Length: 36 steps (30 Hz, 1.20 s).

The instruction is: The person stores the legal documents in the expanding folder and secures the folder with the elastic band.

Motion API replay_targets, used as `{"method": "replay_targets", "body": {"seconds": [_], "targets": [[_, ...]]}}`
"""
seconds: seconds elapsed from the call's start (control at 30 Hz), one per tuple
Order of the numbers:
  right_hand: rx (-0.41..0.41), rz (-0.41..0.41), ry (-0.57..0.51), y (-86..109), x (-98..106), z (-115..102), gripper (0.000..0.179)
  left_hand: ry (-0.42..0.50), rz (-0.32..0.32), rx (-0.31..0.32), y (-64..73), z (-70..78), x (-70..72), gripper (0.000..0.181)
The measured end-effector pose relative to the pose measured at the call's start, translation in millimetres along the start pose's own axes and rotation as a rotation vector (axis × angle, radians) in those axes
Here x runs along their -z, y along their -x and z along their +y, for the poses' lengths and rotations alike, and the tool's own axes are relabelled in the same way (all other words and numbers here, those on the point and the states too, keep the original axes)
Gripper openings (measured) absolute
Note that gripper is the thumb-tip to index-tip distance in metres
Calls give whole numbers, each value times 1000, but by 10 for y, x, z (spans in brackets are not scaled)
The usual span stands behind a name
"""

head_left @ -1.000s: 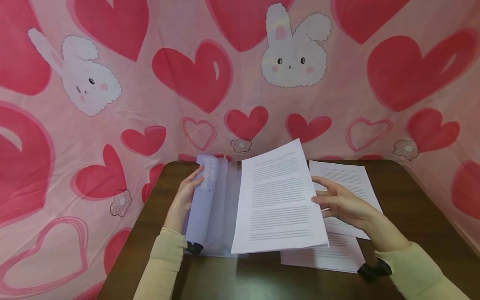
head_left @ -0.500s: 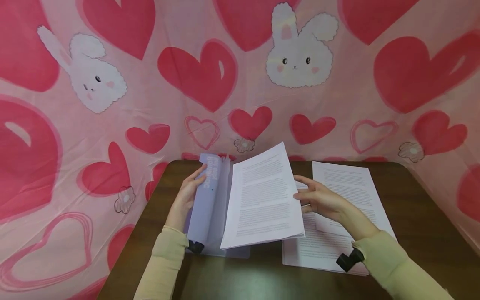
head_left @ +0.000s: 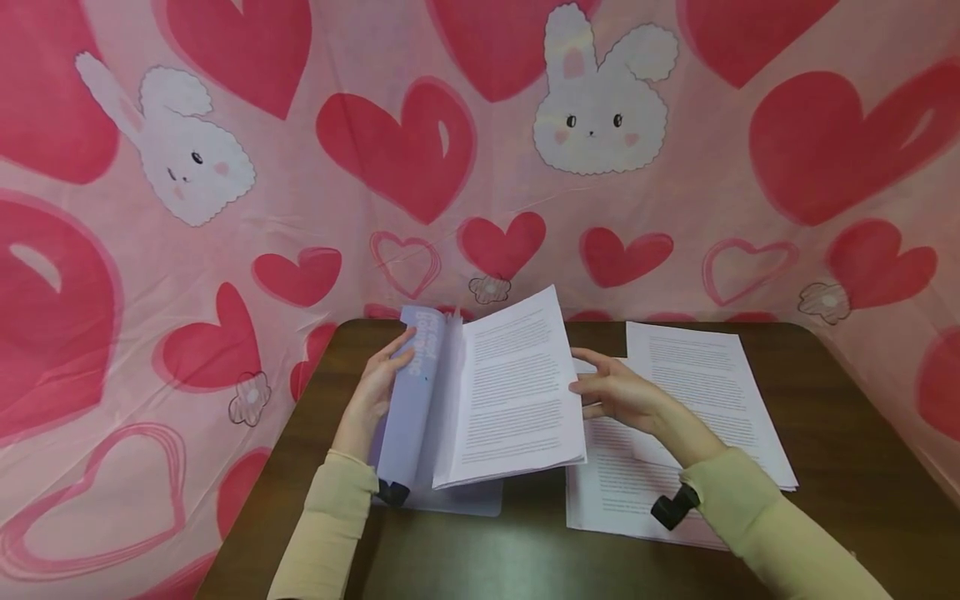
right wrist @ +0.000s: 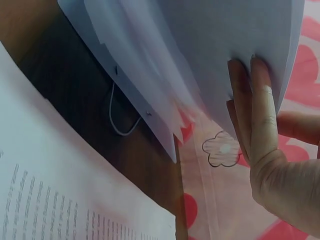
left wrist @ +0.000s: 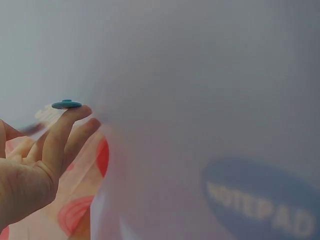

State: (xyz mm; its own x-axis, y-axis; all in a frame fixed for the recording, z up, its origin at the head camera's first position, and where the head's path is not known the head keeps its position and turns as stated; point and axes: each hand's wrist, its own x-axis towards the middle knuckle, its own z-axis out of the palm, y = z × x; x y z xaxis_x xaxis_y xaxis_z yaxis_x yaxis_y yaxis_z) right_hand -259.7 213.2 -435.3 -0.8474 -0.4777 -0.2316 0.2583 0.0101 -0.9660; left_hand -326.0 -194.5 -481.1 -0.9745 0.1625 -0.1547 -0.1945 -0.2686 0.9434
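A lavender plastic folder stands with its cover raised at the left of the table. My left hand grips the outer edge of that cover. In the left wrist view a teal button sits by the fingertips, and the word NOTEPAD shows on the folder's surface. My right hand pinches a stack of printed sheets by its right edge, thumb on one side, fingers on the other. The stack is tilted, its left edge inside the opened folder. A thin cord loop hangs from the folder's edge in the right wrist view.
More printed sheets lie on the dark wooden table to the right, partly under my right forearm; another pile overlaps them nearer the front. A pink cloth with hearts and rabbits hangs behind the table.
My right hand has carried the stack leftward into the folder, uncovering more of the sheets lying at the right. My left hand keeps its hold on the cover. The view shifted slightly.
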Motion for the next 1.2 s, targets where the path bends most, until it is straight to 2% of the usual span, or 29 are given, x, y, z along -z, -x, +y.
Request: {"method": "replay_targets", "body": {"seconds": [0.2, 0.43, 0.9, 1.2], "targets": [[24, 22, -22, -48, -37, 6, 78, -1, 13, -21, -6, -15, -24, 58], [38, 60, -47, -41, -46, 19, 77, 10, 12, -3, -24, -13, -59, 58], [40, 89, 9, -165, -308, 65, 76, 52, 4, -9, 18, 11, -48, 60], [52, 134, 20, -157, -355, 27, 75, 17, 23, -8, 31, 28, -65, 58]]}}
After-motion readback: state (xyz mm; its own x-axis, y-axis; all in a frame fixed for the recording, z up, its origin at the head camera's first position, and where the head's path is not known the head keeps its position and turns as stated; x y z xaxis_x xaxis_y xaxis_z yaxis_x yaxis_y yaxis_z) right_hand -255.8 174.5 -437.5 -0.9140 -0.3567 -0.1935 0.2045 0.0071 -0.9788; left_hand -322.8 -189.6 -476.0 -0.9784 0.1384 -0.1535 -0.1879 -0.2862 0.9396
